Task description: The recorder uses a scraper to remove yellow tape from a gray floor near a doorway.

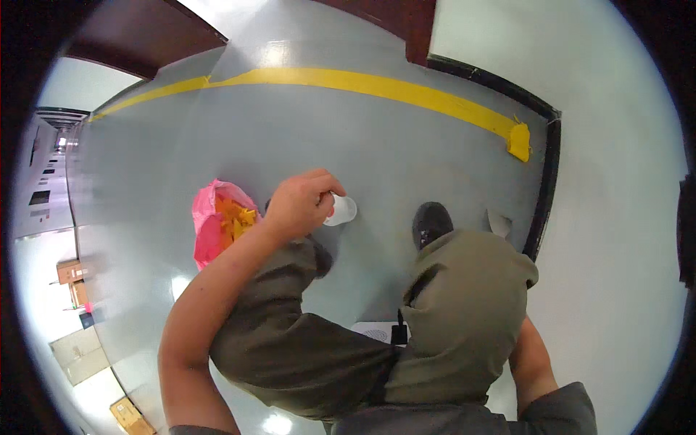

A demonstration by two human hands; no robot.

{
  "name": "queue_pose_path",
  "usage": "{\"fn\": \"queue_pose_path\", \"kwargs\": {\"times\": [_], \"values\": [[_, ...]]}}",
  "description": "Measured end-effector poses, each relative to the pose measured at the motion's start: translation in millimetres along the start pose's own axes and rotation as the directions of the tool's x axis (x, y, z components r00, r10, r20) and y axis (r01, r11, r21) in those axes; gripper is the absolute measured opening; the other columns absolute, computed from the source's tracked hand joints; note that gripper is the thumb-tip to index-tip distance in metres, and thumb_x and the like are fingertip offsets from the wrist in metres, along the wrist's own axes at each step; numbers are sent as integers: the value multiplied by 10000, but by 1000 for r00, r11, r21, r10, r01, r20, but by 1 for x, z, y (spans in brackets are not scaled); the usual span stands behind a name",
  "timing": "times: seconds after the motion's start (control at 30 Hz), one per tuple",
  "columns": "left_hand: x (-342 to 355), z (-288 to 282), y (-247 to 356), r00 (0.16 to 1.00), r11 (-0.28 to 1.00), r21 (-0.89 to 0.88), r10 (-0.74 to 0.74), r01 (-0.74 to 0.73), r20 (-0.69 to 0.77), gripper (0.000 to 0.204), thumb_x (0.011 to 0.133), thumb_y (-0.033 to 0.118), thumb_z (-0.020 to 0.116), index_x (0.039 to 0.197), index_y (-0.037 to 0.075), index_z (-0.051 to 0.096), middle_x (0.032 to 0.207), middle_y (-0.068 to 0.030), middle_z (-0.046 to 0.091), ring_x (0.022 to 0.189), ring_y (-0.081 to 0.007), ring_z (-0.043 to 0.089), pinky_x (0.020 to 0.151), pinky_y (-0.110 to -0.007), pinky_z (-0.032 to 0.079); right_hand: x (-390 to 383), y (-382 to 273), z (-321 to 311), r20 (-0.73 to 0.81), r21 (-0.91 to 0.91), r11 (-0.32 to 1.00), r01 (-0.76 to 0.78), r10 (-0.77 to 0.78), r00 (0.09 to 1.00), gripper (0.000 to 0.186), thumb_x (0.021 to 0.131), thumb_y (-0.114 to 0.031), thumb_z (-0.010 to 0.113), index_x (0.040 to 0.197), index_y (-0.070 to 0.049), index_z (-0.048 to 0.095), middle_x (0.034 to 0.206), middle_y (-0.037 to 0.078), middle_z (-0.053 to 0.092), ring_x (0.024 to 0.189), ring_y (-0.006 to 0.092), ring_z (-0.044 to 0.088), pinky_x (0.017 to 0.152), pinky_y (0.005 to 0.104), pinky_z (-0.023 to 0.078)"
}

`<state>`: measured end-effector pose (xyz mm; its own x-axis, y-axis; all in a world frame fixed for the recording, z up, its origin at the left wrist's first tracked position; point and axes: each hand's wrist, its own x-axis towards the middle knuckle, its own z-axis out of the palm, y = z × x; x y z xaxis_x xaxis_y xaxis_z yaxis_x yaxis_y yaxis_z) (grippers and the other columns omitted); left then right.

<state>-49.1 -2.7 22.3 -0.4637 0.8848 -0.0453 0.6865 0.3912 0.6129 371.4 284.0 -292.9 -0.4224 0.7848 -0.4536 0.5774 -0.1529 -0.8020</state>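
Note:
My left hand (299, 204) is closed, thumb and fingers pinched on a small white round-ended piece (344, 210) that looks like a cup. A touch of red shows on it beside my fingers. Just left of that wrist stands an open pink plastic bag (206, 238), with crumpled yellow and orange scraps (235, 219) inside. My right forearm goes down behind my right knee, which hides the right hand.
Yellow tape (377, 85) runs across the grey floor (377, 145) and ends in a crumpled lump (518, 141) near the black skirting (551, 181). Cardboard boxes (70, 271) line the far left. Between my legs lies a white object with a perforated round patch (373, 333).

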Motion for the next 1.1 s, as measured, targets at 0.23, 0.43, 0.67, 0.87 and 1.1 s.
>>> {"fn": "queue_pose_path", "kwargs": {"times": [0.23,0.43,0.67,0.87,1.1], "values": [[-4,7,1,999,1000,5,-24,24,43,142,724,11,552,837,69,616,864,-68,620,748,-275,610,651,-370,485,50,-137,18,-3,222,939,-262,270,963,355,863,-343,532,1135,-116,515,773,21,572,602,128,539,400,263,351],[-7,8,7,997,1000,11,-13,12,80,137,728,-7,536,817,64,612,832,-66,615,723,-254,611,639,-352,483,77,-160,23,-40,213,912,-351,367,929,325,899,-364,491,1029,-67,495,698,86,586,433,131,443,373,294,342],[-3,3,-2,1000,1000,7,-1,1,20,150,725,-40,505,795,43,608,814,-77,609,681,-251,591,612,-340,468,-19,-93,20,14,200,911,-361,365,931,336,889,-392,526,966,-67,499,675,81,569,417,141,449,384,293,346],[1,7,-6,1000,1000,-23,-12,12,22,150,724,-45,500,794,33,607,809,-84,605,685,-257,587,613,-343,461,3,-98,27,46,326,843,-427,437,898,346,891,-399,516,924,-54,508,634,70,563,380,139,388,354,292,292],[-5,6,-2,1000,1000,-12,2,-1,31,147,723,-48,507,804,29,603,815,-89,605,686,-259,587,613,-336,465,108,-184,21,30,422,783,-457,491,871,283,885,-375,540,969,-113,474,665,55,558,421,70,374,330,229,265]]}}
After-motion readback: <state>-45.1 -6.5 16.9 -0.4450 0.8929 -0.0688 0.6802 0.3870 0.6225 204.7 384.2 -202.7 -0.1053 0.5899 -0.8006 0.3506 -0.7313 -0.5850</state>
